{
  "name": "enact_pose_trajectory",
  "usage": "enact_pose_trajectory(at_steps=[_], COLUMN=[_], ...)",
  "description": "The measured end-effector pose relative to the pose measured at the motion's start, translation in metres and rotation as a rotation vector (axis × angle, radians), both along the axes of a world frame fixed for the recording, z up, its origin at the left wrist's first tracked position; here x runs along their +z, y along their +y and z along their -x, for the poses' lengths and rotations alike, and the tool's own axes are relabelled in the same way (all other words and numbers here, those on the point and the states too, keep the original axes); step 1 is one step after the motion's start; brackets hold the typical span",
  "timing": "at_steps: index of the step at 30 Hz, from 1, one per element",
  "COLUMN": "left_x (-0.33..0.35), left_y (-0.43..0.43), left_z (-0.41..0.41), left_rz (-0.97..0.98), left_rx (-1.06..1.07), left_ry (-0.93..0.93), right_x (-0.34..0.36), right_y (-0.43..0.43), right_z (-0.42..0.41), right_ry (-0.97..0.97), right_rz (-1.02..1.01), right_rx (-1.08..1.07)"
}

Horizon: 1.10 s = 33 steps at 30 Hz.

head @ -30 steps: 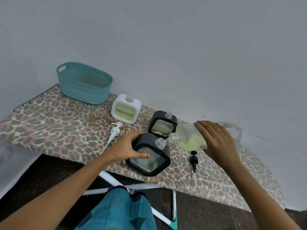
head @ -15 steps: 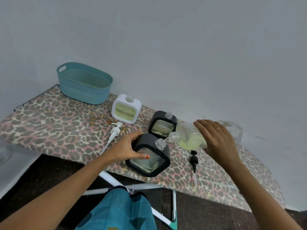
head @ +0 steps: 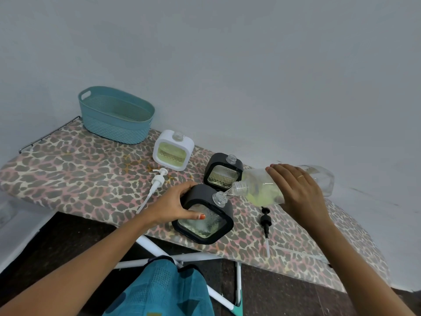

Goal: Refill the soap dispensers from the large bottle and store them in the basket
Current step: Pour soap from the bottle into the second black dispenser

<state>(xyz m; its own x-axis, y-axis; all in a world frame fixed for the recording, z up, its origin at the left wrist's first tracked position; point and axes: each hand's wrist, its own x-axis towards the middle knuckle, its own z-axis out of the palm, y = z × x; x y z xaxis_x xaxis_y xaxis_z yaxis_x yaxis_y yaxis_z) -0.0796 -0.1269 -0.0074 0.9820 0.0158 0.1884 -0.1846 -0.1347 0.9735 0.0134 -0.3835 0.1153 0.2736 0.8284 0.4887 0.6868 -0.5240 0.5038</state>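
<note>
Pouring soap into the black dispenser (head: 205,224)
The right hand (head: 298,190) is gripping the sloshing large bottle (head: 259,181) mid-body; the left hand (head: 175,206) is clasping the dispenser's rigid, likely slick frame.

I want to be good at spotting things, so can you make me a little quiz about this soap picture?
1. True or false: no dispenser is in the basket yet.
2. Which dispenser does the left hand grip? A) the white one B) the near black dispenser C) the far black one
3. Which hand holds the tilted large bottle?

Key: 1 true. 2 B. 3 the right hand.
</note>
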Motion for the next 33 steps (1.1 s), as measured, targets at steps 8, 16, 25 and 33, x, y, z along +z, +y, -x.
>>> enact_pose_trajectory(at_steps=[8, 16, 25, 33], left_x=[0.0008, -0.0001, -0.0028, -0.0037], left_y=[-0.0006, -0.0008, -0.0007, -0.0014], left_z=[0.0009, 0.0014, 0.0010, -0.0001], left_rz=[-0.003, 0.008, 0.012, 0.014], left_rx=[0.005, -0.009, -0.003, 0.007], left_ry=[0.002, 0.004, 0.003, 0.006], right_x=[0.0007, 0.0019, 0.0018, 0.0024], right_y=[-0.0009, 0.0000, -0.0015, -0.0014], right_z=[0.0009, 0.0011, -0.0003, -0.0017], right_ry=[0.015, -0.001, -0.008, -0.018], right_rz=[0.014, 0.010, 0.014, 0.022], right_rx=[-0.017, -0.010, -0.001, 0.008])
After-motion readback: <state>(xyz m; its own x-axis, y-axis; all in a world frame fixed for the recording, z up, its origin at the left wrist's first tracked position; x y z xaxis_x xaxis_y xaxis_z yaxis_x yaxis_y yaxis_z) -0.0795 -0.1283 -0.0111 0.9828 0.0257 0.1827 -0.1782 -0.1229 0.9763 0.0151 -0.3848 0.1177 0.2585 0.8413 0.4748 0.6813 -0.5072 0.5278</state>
